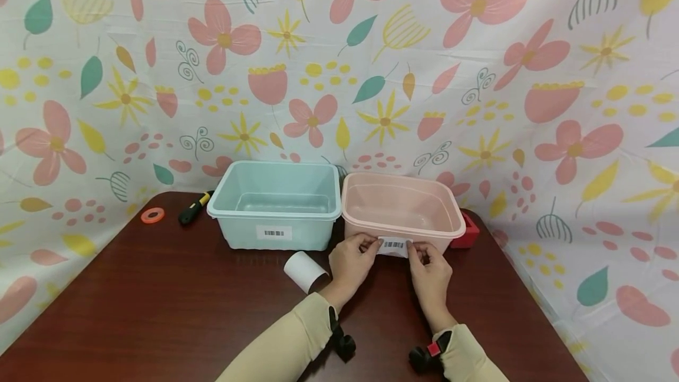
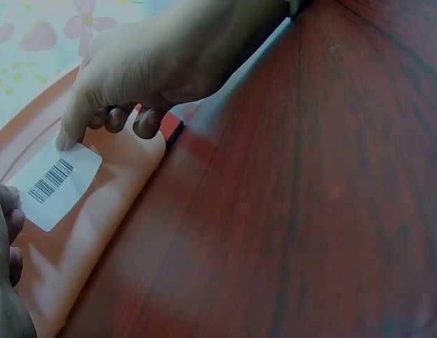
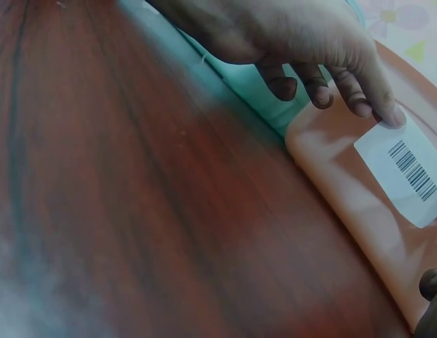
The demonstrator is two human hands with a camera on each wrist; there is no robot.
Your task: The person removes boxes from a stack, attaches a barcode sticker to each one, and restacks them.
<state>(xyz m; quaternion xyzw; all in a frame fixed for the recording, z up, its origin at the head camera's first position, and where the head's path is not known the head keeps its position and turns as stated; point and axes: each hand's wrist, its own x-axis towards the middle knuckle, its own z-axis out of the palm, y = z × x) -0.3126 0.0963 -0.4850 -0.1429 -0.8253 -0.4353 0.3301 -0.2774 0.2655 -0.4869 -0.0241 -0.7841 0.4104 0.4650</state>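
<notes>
A white barcode label (image 1: 394, 246) lies against the front wall of the pink plastic bin (image 1: 392, 190), just under its rim. My left hand (image 1: 350, 261) pinches the label's left end, and my right hand (image 1: 431, 276) pinches the right end. Both thumbs press on the label's face near its upper corners. In the right wrist view, the lower part of the label (image 3: 410, 172) stands a little off the bin wall. The left wrist view shows the right thumb (image 2: 69, 137) at one corner, with the other fingers curled below the rim.
Left of the pink bin stands a light blue bin (image 1: 233, 231) with a similar barcode label (image 1: 274, 233) on its front. A white paper roll (image 1: 303, 270) lies by my left wrist. Farther left are a dark-and-yellow-handled tool (image 1: 193, 210) and an orange ring (image 1: 152, 221). A red object (image 1: 468, 232) sits behind the pink bin's right end.
</notes>
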